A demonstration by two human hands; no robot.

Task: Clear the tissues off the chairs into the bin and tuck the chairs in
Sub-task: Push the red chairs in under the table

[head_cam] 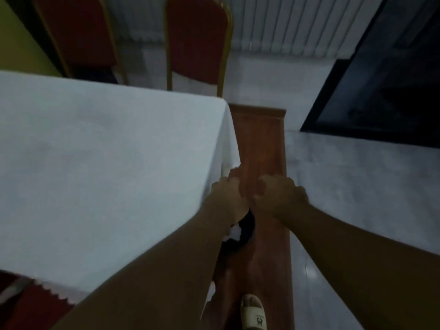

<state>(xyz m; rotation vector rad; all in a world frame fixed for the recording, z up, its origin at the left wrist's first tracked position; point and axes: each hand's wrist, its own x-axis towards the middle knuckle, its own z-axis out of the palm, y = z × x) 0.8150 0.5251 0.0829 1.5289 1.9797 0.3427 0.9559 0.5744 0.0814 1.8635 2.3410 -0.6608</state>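
Note:
At the right end of the table with the white cloth [95,163] stands a brown wooden chair [262,144], seen from above and blurred. My left hand [228,196] and my right hand [278,196] are side by side, both closed on it close to the tablecloth's hanging edge. Under my left wrist a black round bin [247,231] shows, with a white tissue [235,232] in it. Two red chairs with gold frames [197,44] [76,36] stand at the table's far side.
Another red seat [23,308] shows under the cloth at the bottom left. My sandalled foot [253,313] is beside the brown chair. Pale floor [357,198] spreads to the right, with a dark glass panel [385,91] and vertical blinds [285,25] beyond.

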